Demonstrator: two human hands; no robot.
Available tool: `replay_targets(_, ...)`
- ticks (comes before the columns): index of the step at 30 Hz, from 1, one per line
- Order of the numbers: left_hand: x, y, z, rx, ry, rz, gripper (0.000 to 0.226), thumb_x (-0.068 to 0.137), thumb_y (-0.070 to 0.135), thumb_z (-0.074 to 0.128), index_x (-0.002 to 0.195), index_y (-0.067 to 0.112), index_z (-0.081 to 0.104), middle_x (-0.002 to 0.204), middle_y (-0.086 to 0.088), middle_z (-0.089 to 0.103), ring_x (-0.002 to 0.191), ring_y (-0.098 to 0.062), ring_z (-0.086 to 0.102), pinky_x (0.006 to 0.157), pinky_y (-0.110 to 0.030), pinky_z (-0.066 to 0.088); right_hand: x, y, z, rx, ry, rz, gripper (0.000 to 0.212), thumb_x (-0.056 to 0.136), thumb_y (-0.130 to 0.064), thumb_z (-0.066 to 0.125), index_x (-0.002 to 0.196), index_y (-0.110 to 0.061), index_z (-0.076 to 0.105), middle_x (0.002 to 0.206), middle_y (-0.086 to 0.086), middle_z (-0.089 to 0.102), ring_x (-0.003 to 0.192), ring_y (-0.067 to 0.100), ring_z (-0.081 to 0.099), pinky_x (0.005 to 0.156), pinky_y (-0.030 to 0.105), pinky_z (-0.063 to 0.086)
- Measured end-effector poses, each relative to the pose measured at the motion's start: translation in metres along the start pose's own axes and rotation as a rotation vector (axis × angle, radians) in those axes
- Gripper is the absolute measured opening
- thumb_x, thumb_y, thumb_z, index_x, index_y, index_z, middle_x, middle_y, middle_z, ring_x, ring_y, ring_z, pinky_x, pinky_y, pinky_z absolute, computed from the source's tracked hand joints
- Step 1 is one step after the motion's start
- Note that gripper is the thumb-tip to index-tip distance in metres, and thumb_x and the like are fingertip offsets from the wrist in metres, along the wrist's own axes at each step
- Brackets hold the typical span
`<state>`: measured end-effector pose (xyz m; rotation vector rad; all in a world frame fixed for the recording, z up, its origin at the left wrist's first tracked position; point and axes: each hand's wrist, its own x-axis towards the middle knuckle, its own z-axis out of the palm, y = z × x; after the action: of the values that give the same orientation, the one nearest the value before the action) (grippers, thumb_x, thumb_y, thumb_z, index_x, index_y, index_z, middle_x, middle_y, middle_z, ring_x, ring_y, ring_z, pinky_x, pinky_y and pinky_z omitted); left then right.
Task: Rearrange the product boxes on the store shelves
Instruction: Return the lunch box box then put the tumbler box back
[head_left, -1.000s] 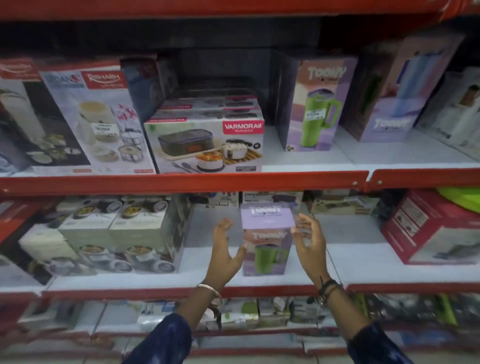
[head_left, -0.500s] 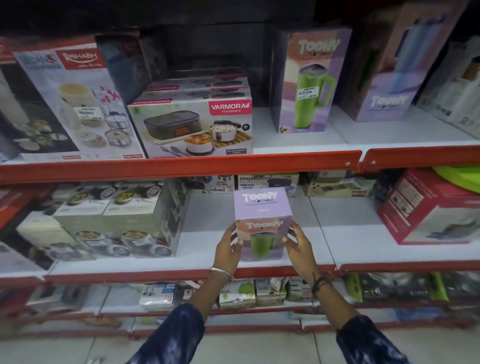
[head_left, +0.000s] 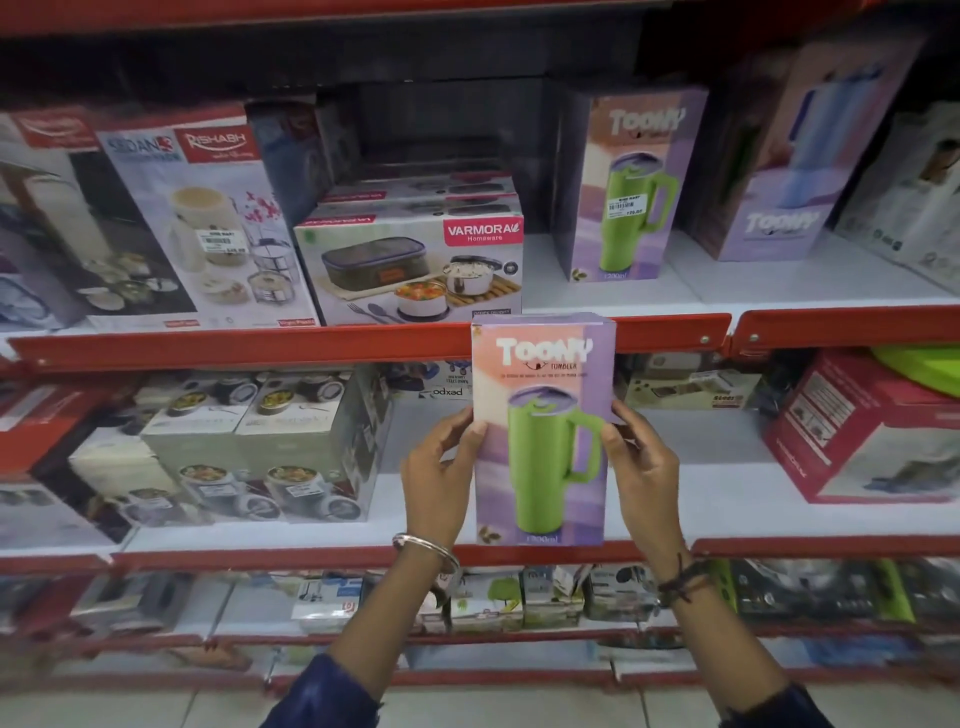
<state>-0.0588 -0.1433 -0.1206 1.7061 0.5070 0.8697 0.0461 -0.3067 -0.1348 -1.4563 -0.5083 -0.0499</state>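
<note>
**Tumbler box held in front of the shelves**

The held tumbler box (head_left: 543, 431) is upright between the left hand (head_left: 439, 480) and right hand (head_left: 641, 470), in front of the middle shelf (head_left: 727, 499). Above it on the upper shelf (head_left: 597, 296), the lunch box carton (head_left: 415, 265) stands up-left, a second tumbler box (head_left: 631, 187) up-right. The jar cartons (head_left: 260, 441) sit left of it, another carton (head_left: 872, 431) right.

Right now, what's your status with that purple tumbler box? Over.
Left hand and right hand clasp Toony tumbler box, upright, off the shelf. Matching Toony box on upper shelf. Nothing blocking.
</note>
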Motion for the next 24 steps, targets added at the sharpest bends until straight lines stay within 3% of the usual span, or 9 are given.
replay_targets(2,-0.001,0.009,-0.001,-0.008,-0.003,-0.006,0.015,0.086,0.021,0.064,0.099,0.017,0.071,0.094,-0.004,0.074,0.075,0.006,0.063,0.075,-0.025,0.055,0.003,-0.004,-0.001,-0.017,0.010,-0.020,0.028,0.085,-0.031,0.056,0.113,-0.037,0.058,0.125,-0.002,0.061,0.110,0.007,0.060,0.090,0.020,0.050)
replay_targets(5,-0.005,0.014,-0.001,-0.023,-0.005,-0.027,0.016,0.084,0.022,0.066,0.099,0.019,0.070,0.090,0.001,0.073,0.075,0.005,0.064,0.080,-0.036,0.057,0.001,-0.003,-0.004,-0.032,0.008,-0.021,0.032,0.087,-0.030,0.055,0.118,-0.026,0.059,0.129,0.007,0.061,0.118,0.019,0.058,0.097,0.030,0.048)
replay_targets(9,-0.008,0.018,-0.001,-0.020,-0.002,-0.032,0.025,0.083,0.030,0.065,0.102,0.015,0.071,0.095,-0.001,0.074,0.081,-0.003,0.066,0.083,-0.042,0.057,-0.003,-0.006,-0.005,-0.019,0.016,-0.018,0.030,0.088,-0.027,0.054,0.118,-0.026,0.058,0.127,0.003,0.062,0.110,0.004,0.061,0.091,0.019,0.050)
replay_targets(11,-0.010,0.026,0.001,-0.013,-0.014,0.000,0.034,0.083,0.036,0.062,0.108,0.014,0.070,0.101,-0.002,0.073,0.090,-0.009,0.067,0.082,-0.035,0.057,-0.004,-0.010,-0.006,0.006,0.039,-0.027,0.028,0.092,-0.016,0.053,0.119,-0.023,0.056,0.124,0.001,0.061,0.100,-0.011,0.060,0.082,0.009,0.048)
replay_targets(13,-0.010,0.039,0.004,-0.023,-0.029,0.045,0.030,0.087,0.027,0.061,0.114,0.014,0.066,0.109,-0.001,0.070,0.098,-0.006,0.065,0.080,-0.017,0.053,-0.002,-0.015,-0.007,0.026,0.069,-0.045,0.031,0.093,-0.011,0.051,0.123,-0.019,0.052,0.123,0.001,0.059,0.097,-0.015,0.059,0.080,0.006,0.047)
replay_targets(15,-0.009,0.053,0.008,-0.029,-0.057,0.114,0.034,0.088,0.021,0.061,0.120,0.013,0.061,0.115,0.004,0.066,0.103,0.004,0.060,0.079,-0.006,0.047,0.002,-0.022,-0.011,0.055,0.081,-0.078,0.037,0.092,-0.020,0.054,0.129,-0.019,0.050,0.124,0.003,0.061,0.103,-0.007,0.061,0.085,0.016,0.051)
replay_targets(18,-0.002,0.077,0.016,-0.042,-0.112,0.247,0.038,0.088,0.019,0.062,0.125,0.015,0.056,0.116,0.014,0.060,0.108,0.013,0.053,0.082,-0.006,0.046,0.015,-0.040,-0.021,0.075,0.067,-0.161,0.058,0.082,-0.036,0.067,0.135,-0.023,0.047,0.132,0.008,0.059,0.121,0.019,0.056,0.099,0.036,0.049)
replay_targets(21,0.020,0.098,0.027,0.012,-0.102,0.375,0.038,0.087,0.019,0.063,0.125,0.014,0.057,0.114,0.013,0.063,0.102,0.007,0.059,0.085,-0.014,0.050,0.040,-0.060,-0.027,0.059,0.066,-0.248,0.059,0.081,-0.022,0.067,0.133,-0.035,0.043,0.135,0.004,0.056,0.123,0.018,0.055,0.103,0.042,0.047)
replay_targets(24,0.045,0.121,0.051,0.048,-0.095,0.492,0.040,0.087,0.020,0.063,0.125,0.010,0.056,0.117,0.001,0.066,0.103,0.001,0.060,0.086,-0.014,0.050,0.075,-0.076,-0.043,0.068,0.110,-0.334,0.060,0.081,-0.028,0.069,0.134,-0.035,0.043,0.136,-0.001,0.054,0.124,0.022,0.053,0.104,0.053,0.043)
